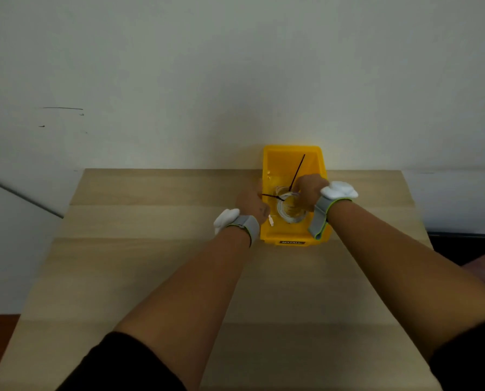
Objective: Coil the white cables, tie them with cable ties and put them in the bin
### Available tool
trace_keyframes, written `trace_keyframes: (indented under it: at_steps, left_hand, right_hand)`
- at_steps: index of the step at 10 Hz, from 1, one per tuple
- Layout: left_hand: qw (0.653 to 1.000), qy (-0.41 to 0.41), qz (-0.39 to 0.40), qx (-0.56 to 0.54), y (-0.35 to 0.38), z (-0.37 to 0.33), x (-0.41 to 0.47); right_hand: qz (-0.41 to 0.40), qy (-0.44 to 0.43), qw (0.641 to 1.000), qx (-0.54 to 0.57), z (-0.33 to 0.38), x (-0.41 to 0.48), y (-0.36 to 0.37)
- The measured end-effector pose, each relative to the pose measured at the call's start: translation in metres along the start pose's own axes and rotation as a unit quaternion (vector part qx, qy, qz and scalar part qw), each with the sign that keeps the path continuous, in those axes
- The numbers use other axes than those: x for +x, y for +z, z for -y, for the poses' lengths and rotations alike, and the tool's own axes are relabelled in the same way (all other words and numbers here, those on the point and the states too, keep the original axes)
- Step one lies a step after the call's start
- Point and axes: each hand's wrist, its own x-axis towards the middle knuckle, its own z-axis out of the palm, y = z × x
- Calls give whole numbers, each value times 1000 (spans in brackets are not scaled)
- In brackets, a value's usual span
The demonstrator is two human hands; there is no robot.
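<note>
1. While both forearms reach forward across the light wooden table (156, 277), the two hands meet over the yellow bin (292, 162), which stands at the table's far edge against the pale wall (235, 66).
2. The left hand (251, 203) is at the bin's left rim, its fingers pinched on the end of a black cable tie (272, 196) that runs roughly level toward the coil.
3. The right hand (310, 190) is over the right side of the bin, its fingers closed at the top of the coiled white cable (289, 214).
4. A second black tie (297, 172) rises from the right hand's fingertips and slants up toward the bin's far wall.
5. The coil hangs between the two hands above or within the bin's opening; whether it touches the bin floor cannot be told.
6. One white plug end (270, 220) dangles from the coil just beside the left wrist.
7. Each wrist carries a grey strap with a white padded block on it: the left band (247, 225) and the right band (324, 210).
8. Black sleeves cover both upper arms at the lower edge of the view.
9. On the bin's near wall a small dark label (291, 242) shows, too blurred to read.
</note>
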Motion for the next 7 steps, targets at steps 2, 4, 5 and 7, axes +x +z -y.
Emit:
trace_keyframes:
  at_steps: [2, 4, 5, 7]
  left_hand:
    - [990, -3, -6, -138, 4, 11, -1]
    - [983, -21, -25, -182, 9, 15, -2]
    - [982, -23, -32, -186, 10, 14, -4]
    - [981, -40, -30, -186, 8, 12, -7]
  right_hand:
    - [74, -3, 994, -74, 6, 15, 31]
    - [36, 0, 998, -49, -5, 21, 39]
    - [10, -8, 999, -30, -8, 17, 34]
    - [-100, -1, 990, 98, -13, 0, 24]
